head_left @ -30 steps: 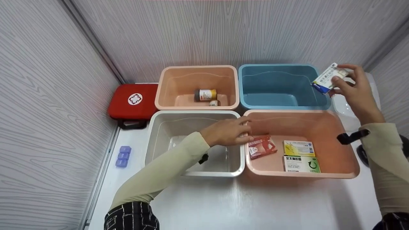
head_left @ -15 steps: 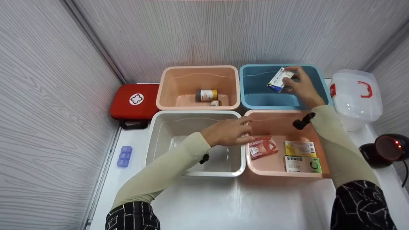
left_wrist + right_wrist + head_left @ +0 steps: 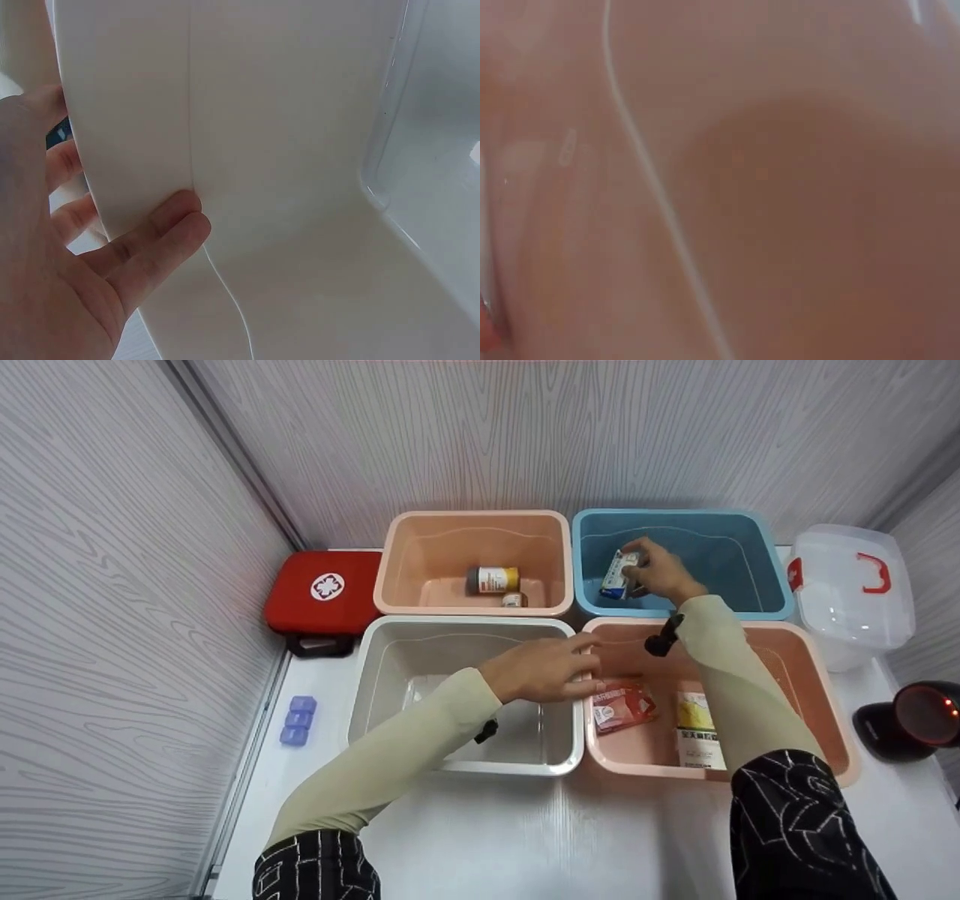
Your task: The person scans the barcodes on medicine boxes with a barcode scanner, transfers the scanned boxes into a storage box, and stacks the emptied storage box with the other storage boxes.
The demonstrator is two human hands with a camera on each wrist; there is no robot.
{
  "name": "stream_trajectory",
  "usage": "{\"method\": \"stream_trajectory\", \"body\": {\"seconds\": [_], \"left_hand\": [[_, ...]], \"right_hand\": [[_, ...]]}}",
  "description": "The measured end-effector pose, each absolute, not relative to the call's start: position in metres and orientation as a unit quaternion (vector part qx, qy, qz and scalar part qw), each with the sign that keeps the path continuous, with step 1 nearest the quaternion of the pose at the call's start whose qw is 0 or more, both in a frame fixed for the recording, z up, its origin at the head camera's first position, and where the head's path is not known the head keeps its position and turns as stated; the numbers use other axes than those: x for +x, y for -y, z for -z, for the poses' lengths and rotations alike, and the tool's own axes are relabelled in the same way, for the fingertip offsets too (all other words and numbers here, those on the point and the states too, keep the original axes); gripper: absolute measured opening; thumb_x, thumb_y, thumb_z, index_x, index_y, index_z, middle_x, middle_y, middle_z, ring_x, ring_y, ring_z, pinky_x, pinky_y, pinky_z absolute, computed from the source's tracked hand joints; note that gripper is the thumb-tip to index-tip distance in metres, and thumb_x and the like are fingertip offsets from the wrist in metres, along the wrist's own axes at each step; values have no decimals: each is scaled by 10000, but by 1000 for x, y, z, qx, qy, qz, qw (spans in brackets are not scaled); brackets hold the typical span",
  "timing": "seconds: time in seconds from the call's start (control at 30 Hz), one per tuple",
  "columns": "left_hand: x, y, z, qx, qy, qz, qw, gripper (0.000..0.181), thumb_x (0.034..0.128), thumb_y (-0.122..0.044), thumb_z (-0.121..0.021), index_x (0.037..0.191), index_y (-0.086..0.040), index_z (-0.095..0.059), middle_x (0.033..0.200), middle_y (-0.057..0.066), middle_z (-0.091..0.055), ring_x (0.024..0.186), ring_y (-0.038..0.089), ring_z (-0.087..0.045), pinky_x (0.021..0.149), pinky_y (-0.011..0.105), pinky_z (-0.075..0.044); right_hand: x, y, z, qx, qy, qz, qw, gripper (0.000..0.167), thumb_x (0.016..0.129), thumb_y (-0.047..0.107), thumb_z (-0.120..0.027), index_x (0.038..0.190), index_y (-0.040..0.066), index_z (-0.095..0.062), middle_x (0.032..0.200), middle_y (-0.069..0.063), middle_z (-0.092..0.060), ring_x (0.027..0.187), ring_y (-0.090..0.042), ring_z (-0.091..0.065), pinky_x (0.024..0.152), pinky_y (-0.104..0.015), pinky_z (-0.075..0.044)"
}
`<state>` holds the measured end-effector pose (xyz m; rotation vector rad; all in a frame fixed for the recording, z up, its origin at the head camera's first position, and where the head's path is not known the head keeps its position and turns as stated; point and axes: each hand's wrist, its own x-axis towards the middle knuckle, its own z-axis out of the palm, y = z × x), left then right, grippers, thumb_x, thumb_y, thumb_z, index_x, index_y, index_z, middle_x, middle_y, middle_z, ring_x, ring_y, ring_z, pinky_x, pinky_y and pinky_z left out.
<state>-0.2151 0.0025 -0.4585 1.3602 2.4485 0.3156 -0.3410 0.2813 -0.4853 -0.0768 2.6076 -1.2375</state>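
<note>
In the head view my right hand (image 3: 664, 574) pinches a small white medicine box with a blue end (image 3: 619, 575). The box is tilted inside the left part of the blue bin (image 3: 675, 615); whether it touches the floor I cannot tell. My left hand (image 3: 541, 669) grips the right wall of the white bin (image 3: 465, 769), where it meets the pink bin (image 3: 622, 765). In the left wrist view, digits press that wall's inner face while other fingers lie behind it. The right wrist view shows only a blurred pinkish surface, with no hand visible.
A red medicine box (image 3: 622, 706), a yellow one (image 3: 691, 710) and a white one (image 3: 699, 750) lie in the pink bin, partly covered. Two bottles (image 3: 496, 580) lie in the peach bin (image 3: 394, 562). Around stand a red first-aid case (image 3: 322, 592), purple pill organiser (image 3: 298, 721), clear lidded box (image 3: 851, 585) and black scanner (image 3: 922, 716).
My right hand has carried the medicine box leftward from beyond the blue bin's right edge, then down into it. My left hand stays at the white bin's wall. The view shifts slightly.
</note>
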Motion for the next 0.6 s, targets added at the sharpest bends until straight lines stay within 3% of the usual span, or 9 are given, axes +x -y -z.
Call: {"method": "stream_trajectory", "body": {"seconds": [0.1,0.2,0.33,0.5,0.6], "left_hand": [[-215,-1,459,490,-854,-105,143,474,1137,-551,-469,1365,-194,-682,1725,87,-387,1324,278,-640,1128,432,-545],[-215,0,458,500,-851,-99,127,471,1143,-533,-468,1354,-176,-691,1695,90,-418,1291,265,-653,1105,421,-554],[-215,-1,458,497,-852,-99,135,468,1141,-542,-462,1364,-195,-684,1697,81,-414,1294,254,-645,1119,414,-550],[-215,-1,459,491,-852,-108,149,471,1135,-557,-460,1381,-216,-674,1711,79,-398,1304,252,-630,1130,416,-545],[-216,0,460,487,-852,-113,155,469,1132,-563,-462,1389,-229,-668,1728,76,-379,1318,252,-623,1144,420,-538]], "right_hand": [[-344,-272,488,-14,-908,394,142,502,1132,126,-550,1616,90,-423,1342,-267,-597,1143,-400,-706,1023,-554,-595],[-346,-268,489,-22,-904,403,140,570,1114,71,-557,1656,111,-386,1485,-289,-574,1263,-434,-688,1072,-573,-573],[-344,-270,488,-60,-893,439,86,606,1097,14,-568,1668,116,-391,1633,-269,-481,1424,-464,-577,1148,-628,-508],[-326,-278,482,-119,-892,435,-20,502,1079,60,-647,1567,82,-531,1504,-241,-593,1368,-431,-617,1126,-638,-505],[-305,-285,475,-147,-889,433,-42,442,1077,157,-696,1504,96,-598,1462,-179,-641,1324,-354,-640,1117,-532,-523]]}}
